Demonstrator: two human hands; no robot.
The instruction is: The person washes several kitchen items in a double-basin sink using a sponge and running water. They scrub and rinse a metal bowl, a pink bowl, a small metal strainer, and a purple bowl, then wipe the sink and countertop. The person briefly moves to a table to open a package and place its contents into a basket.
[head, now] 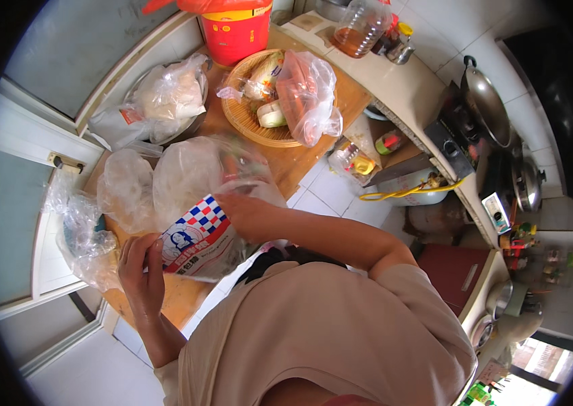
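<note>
A printed plastic food packet with a blue, red and white checked band is held up in front of my torso. My left hand pinches its left edge between thumb and fingers. At its upper right corner is my right hand, blurred, with the fingers closed on the packet and mostly hidden. Just behind it, large clear plastic bags lie on the wooden table. Another crumpled clear bag sits beyond my left hand.
A wicker basket holds vegetables and a bag of carrots. Beside it stand a metal basin with bagged food and a red bucket. On the right, a counter carries an oil jug and a wok on a stove.
</note>
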